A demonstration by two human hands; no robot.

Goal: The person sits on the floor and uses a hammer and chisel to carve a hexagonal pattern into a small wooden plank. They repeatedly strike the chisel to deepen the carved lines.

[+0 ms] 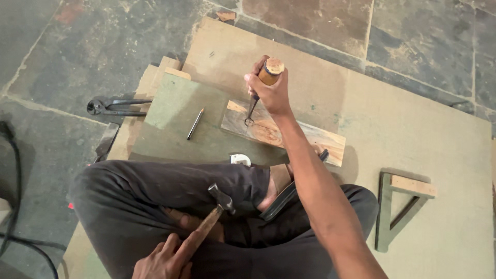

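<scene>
My right hand grips a wooden-handled chisel held nearly upright, its blade tip resting on the left part of a flat wooden block. The block lies on a greenish board in front of my crossed legs. My left hand holds a hammer by its wooden handle low over my lap. The dark hammer head points up towards the block and is well short of the chisel.
A pencil lies on the greenish board left of the block. Pincers rest on the stone floor at the left. A triangular square tool lies at the right on the large fibreboard sheet. A black cable runs along the left edge.
</scene>
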